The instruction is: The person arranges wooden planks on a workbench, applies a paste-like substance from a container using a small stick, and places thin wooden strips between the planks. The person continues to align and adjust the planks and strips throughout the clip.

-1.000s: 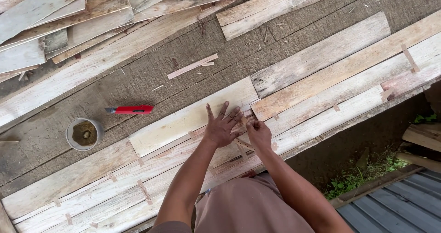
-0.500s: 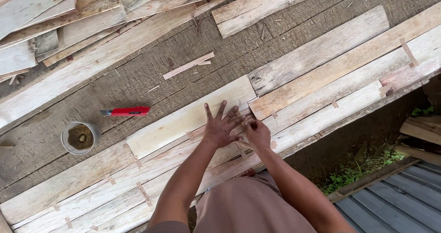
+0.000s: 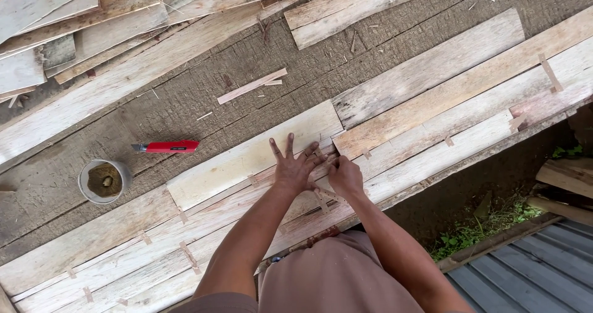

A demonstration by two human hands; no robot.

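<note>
Two hands on the veneer sheet [image 3: 259, 158]: left hand [image 3: 295, 170] spread flat, pinning it to the counter [image 3: 204, 103]; right hand [image 3: 346, 176] fingers bunched at the seam, likely pressing a joint strip. Red cutter [image 3: 165, 146] lies well left.

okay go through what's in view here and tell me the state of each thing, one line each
Left hand: flat, fingers spread, pressing on the strips.
Right hand: fingers bent, pinching at a seam beside the left hand.
Wood strips: laid side by side, joined with small tabs.
Red knife: lying flat on the floor, untouched.
Cup: upright, open, brownish contents.
</note>
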